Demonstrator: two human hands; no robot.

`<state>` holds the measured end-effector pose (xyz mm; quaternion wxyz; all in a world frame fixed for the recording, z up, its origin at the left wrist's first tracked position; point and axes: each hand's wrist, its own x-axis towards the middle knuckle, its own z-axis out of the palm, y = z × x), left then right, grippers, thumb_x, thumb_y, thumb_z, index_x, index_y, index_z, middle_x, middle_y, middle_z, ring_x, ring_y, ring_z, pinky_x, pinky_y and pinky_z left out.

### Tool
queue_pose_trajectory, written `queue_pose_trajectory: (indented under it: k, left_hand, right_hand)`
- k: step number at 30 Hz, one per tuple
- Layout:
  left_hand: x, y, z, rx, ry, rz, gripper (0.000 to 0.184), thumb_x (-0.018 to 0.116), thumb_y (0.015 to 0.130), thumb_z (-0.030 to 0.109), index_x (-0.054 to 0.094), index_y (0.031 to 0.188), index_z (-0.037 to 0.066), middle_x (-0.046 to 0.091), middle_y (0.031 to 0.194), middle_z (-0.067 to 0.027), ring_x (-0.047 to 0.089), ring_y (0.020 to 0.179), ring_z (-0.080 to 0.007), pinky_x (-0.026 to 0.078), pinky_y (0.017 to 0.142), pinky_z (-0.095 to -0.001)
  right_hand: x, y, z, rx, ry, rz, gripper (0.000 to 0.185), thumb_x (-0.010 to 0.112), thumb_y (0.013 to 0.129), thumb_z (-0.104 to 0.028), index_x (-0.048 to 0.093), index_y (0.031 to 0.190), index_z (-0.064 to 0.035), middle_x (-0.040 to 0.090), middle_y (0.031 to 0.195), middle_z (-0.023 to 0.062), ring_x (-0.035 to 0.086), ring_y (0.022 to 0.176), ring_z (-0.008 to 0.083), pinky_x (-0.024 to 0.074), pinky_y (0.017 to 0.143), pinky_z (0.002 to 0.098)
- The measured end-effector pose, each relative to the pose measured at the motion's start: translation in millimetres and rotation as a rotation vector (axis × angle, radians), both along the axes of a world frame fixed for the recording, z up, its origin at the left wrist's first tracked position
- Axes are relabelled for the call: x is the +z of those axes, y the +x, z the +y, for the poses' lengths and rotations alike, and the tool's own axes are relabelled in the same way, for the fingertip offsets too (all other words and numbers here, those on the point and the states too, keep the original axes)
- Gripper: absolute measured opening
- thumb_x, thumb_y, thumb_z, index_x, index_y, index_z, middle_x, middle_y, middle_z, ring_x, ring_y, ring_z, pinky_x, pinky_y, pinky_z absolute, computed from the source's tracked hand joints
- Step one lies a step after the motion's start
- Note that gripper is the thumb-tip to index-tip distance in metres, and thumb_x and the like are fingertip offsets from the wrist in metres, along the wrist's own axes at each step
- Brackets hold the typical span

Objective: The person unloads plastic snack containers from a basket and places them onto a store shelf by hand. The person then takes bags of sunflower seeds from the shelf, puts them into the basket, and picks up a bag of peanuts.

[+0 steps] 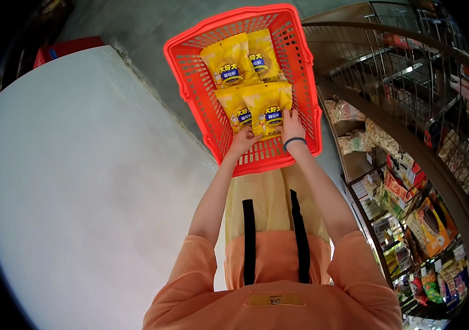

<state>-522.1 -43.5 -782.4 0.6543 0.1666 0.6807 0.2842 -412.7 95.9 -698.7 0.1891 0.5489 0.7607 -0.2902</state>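
Observation:
Several yellow snack bags lie in two rows inside a red plastic basket (311, 118). My left hand (244, 141) is at the lower edge of the front-left bag (230, 100), its fingers curled together near where the two front bags overlap. On the right, my right hand (292, 127) grips the side of the front-right yellow bag (267, 102), with a dark band round the wrist. Behind these, two more bags, the back-left bag (226, 55) and the back-right bag (262, 49), lie untouched.
A large pale surface (91, 181) fills the left side. Shelves with packaged snacks (430, 225) and a wire rack (405, 60) stand on the right. Grey floor (152, 60) shows beyond the basket's left side. A red object (75, 47) is at the upper left.

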Motion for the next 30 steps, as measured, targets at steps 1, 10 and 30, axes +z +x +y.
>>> queue_pose_trajectory:
  k: [1,10,30]
  left_hand:
    - [1.1,-1.3,0.9,-0.032,0.040,0.010,0.035,0.063,0.074,0.019,0.046,0.097,-0.002,0.058,0.079,-0.0090,0.056,0.072,-0.0126,0.044,0.061,-0.0238]
    - [35.5,-2.6,25.1,-0.465,0.073,0.455,0.035,0.059,0.074,0.022,0.043,0.097,-0.001,0.057,0.078,-0.0197,0.056,0.074,-0.0340,0.046,0.064,-0.0401]
    - [121.4,-7.5,-7.5,-0.137,0.229,0.417,0.028,0.052,0.079,0.012,0.044,0.103,0.001,0.060,0.082,-0.0163,0.058,0.077,-0.0278,0.046,0.067,-0.0353]
  right_hand:
    - [-1.3,-1.6,3.1,0.018,-0.024,-0.023,0.048,0.065,0.066,-0.008,0.039,0.106,-0.0097,0.038,0.103,0.0147,0.048,0.092,0.0332,0.0467,0.069,0.0412]
    - [-13.8,-3.7,3.5,0.016,-0.039,-0.120,0.052,0.068,0.064,-0.011,0.037,0.106,-0.0119,0.036,0.104,0.0134,0.047,0.094,0.0323,0.0466,0.070,0.0401]
    - [59.8,10.1,-45.8,-0.002,-0.069,0.373,0.021,0.052,0.076,-0.019,0.049,0.092,-0.0061,0.055,0.087,0.0127,0.053,0.083,0.0304,0.0432,0.073,0.0381]
